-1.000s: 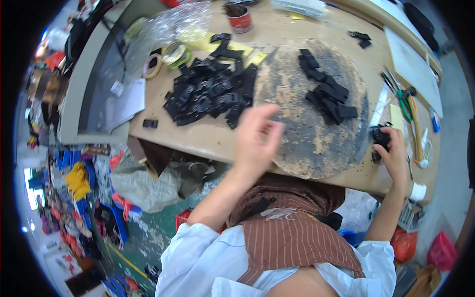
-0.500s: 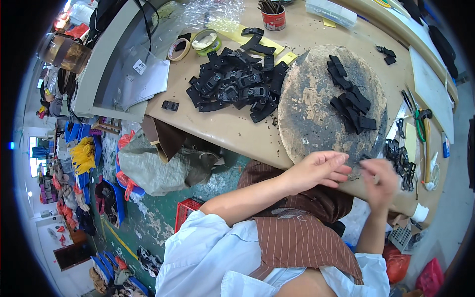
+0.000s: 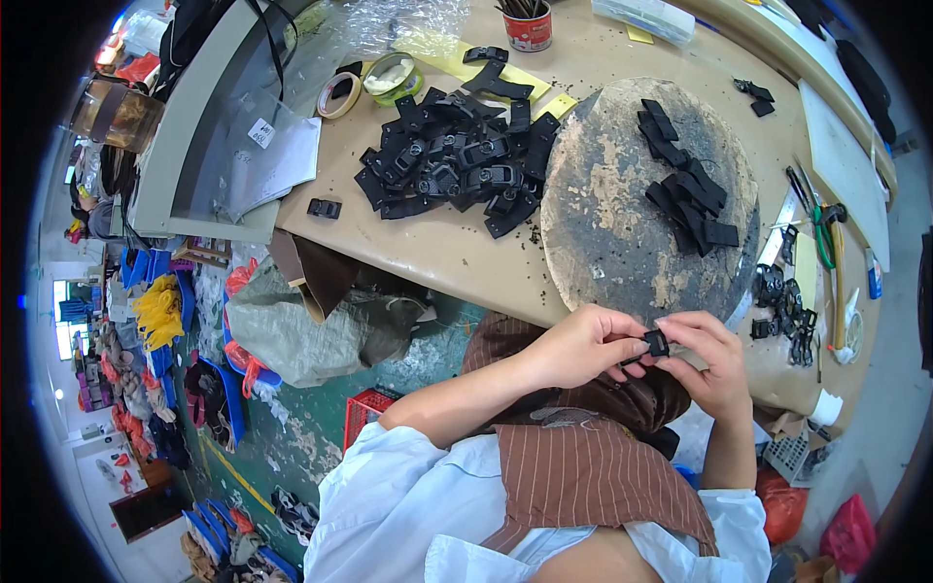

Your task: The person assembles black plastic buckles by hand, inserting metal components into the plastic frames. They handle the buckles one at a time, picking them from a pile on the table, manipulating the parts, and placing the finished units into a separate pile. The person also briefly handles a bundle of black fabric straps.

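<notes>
A small black plastic buckle (image 3: 656, 342) is pinched between my two hands, just in front of the round worn board's near edge. My left hand (image 3: 595, 345) grips it from the left with thumb and fingers. From the right, the thumb and fingertips of my right hand (image 3: 708, 358) close on it. Several black strap pieces (image 3: 688, 199) lie loosely on the right half of the round board (image 3: 603, 185). Left of the board is a heap of black straps with buckles (image 3: 457, 160). One loose black buckle (image 3: 325, 208) sits apart, near the table's front edge.
Black buckles (image 3: 785, 311) lie right of the board, beside a hammer (image 3: 837, 282) and green-handled pliers (image 3: 824, 238). Behind the heap are a tape roll (image 3: 325, 101), a green tin (image 3: 397, 92) and a red can (image 3: 528, 32). A grey sack (image 3: 311, 330) hangs below the table's edge.
My right hand has moved left to meet my left hand, and both now hold the black buckle. The view has shifted slightly.
</notes>
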Tool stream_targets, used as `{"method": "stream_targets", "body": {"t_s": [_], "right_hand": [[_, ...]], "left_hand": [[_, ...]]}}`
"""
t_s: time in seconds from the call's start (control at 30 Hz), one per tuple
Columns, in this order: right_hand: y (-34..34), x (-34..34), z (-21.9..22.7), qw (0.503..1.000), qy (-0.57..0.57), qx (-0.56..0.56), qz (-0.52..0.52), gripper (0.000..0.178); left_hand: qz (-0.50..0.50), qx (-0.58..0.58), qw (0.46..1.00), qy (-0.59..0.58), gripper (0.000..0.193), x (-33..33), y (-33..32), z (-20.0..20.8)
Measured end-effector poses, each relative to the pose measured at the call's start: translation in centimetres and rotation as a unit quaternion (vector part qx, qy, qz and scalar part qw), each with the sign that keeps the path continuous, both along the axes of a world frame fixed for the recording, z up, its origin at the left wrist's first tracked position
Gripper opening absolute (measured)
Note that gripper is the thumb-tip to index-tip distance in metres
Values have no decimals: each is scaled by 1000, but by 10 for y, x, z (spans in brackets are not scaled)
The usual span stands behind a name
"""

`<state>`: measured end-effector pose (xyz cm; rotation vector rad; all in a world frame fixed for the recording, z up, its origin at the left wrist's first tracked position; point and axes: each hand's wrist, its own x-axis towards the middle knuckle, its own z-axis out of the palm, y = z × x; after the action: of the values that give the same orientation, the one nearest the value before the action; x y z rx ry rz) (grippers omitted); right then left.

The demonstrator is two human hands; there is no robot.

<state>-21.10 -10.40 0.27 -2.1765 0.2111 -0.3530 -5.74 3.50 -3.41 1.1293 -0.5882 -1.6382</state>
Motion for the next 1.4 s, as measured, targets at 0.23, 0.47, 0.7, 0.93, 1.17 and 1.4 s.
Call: {"method": "stream_targets", "body": {"t_s": [0.23, 0.47, 0.7, 0.93, 1.17, 1.4], "right_hand": [[3, 4, -4, 998, -21, -14, 51, 28], [8, 6, -22, 998, -51, -17, 22, 19], [-4, 8, -31, 991, -59, 10, -121, 18], [-23, 11, -30, 985, -19, -35, -170, 21], [-32, 63, 42, 987, -126, -30, -90, 24], [-14, 104, 51, 957, -273, 82, -62, 22]], "left_hand": [[-30, 29, 997, -65, 19, 0, 5, -4], [-11, 29, 985, -171, 19, 3, 6, -1], [374, -75, 691, -614, 23, 115, -4, 38], [201, -62, 487, -848, 17, 171, 10, 18], [414, -171, 777, -442, 21, 83, -2, 38], [434, -265, 736, -447, 25, 33, -29, 56]]}}
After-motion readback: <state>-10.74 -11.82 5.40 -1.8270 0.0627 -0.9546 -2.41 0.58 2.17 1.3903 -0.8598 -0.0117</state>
